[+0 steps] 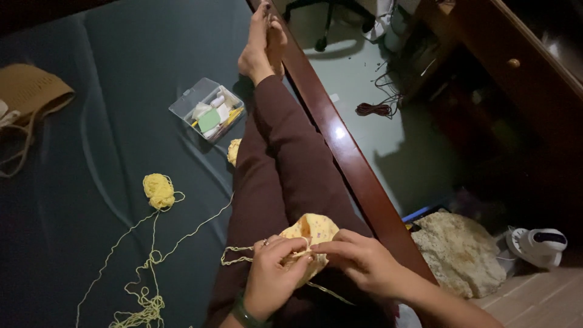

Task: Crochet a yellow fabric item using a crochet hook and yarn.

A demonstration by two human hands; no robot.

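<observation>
Both hands meet over my lap on a small yellow crocheted piece point(313, 229). My left hand point(273, 273), with a ring and a green bangle, pinches its lower edge and the yellow yarn strand point(234, 254) that runs off to the left. My right hand point(364, 262) grips the piece from the right, fingers closed on it. Whether a hook is held stays hidden. The strand leads across the dark green mattress point(109, 109) to a yellow yarn ball point(158, 190) and a loose tangle of yarn point(143, 304).
A clear plastic box point(208, 109) of small supplies lies by my knee, a second bit of yellow yarn point(234, 150) beside it. A tan woven bag point(27, 97) is far left. The wooden bed edge point(358, 170) drops to the floor, with a cable coil point(373, 109) and a stone-like lump point(458, 252).
</observation>
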